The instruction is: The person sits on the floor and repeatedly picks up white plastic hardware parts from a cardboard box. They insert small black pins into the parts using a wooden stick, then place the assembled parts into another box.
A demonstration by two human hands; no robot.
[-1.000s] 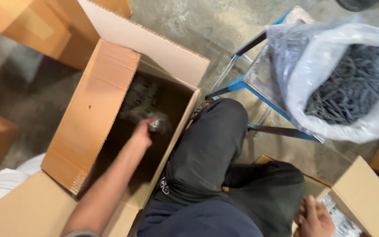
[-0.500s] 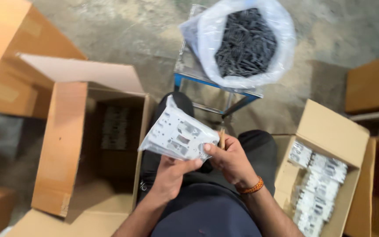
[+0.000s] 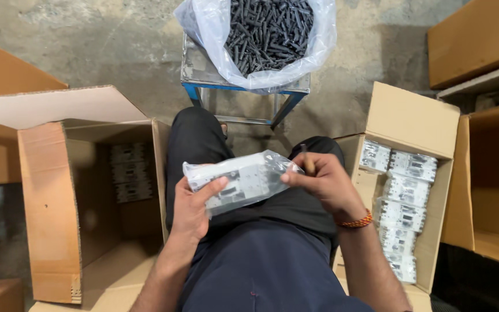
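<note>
Left hand (image 3: 194, 209) grips the plastic-wrapped part (image 3: 241, 180) over the lap, right hand (image 3: 324, 180) pinches its right end.

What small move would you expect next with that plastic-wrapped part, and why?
Probably opening the wrapper's end: the left hand steadies the bagged grey part over the lap, while the right hand pinches its far end, a thin stick-like object tucked in its fingers.

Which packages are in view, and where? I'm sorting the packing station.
Clear-wrapped grey device: held by left hand and right hand over lap.
Open brown carton: left, similar units deep inside.
Open brown carton: right, rows of wrapped units.
Clear bag: top, on stool, dark small parts.
</note>
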